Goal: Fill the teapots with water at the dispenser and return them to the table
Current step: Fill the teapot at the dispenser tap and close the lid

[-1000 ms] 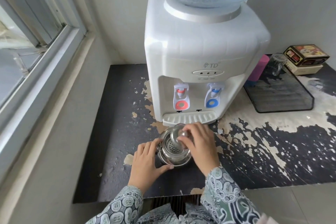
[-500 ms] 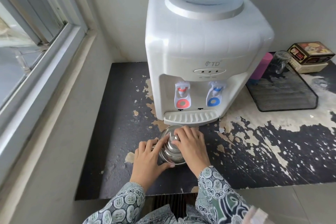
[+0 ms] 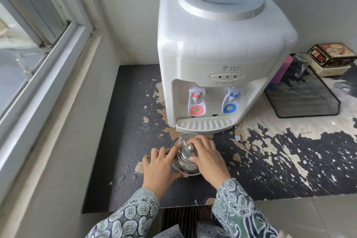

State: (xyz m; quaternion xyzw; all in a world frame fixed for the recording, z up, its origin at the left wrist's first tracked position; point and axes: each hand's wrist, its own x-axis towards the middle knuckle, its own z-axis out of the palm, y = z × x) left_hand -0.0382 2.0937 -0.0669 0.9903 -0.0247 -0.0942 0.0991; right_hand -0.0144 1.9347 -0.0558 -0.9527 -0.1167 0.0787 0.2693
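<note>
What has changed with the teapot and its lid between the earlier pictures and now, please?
The lid, held off the open teapot a second ago so that the strainer showed, has been lowered onto it and now sits closed. The right hand has shifted from gripping the knob to resting on the lid. The left hand still steadies the body, and the teapot remains before the dispenser.

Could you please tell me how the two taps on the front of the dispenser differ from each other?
The left tap has a red lever and red push ring; the right tap has blue ones. The left tap stands nearer the steel teapot; the right tap stands nearer the mesh tray. Both have white housings and sit above the drip tray.
</note>
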